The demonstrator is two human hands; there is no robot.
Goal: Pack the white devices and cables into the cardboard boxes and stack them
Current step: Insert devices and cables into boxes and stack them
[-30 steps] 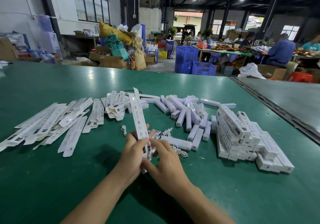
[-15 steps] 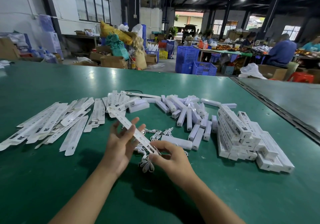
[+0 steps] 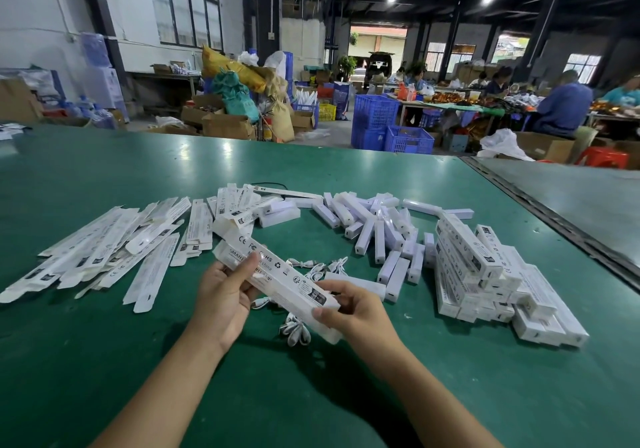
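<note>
Long white carton (image 3: 282, 277) held slantwise above the green table (image 3: 311, 395), printed face up. I note the left hand (image 3: 223, 297) curled round its far half, thumb on top. The right hand (image 3: 356, 309) pinches the near end. Coiled white cables (image 3: 294, 331) lie on the table just under it. Loose white devices (image 3: 377, 229) are scattered beyond, flat unfolded cartons (image 3: 104, 250) fan out to the left, and packed boxes (image 3: 485, 274) are stacked to the right. Blue crates (image 3: 375, 115) stand well behind.

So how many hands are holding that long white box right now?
2. The left hand grips the box along its far half; the right hand holds its near end.
</note>
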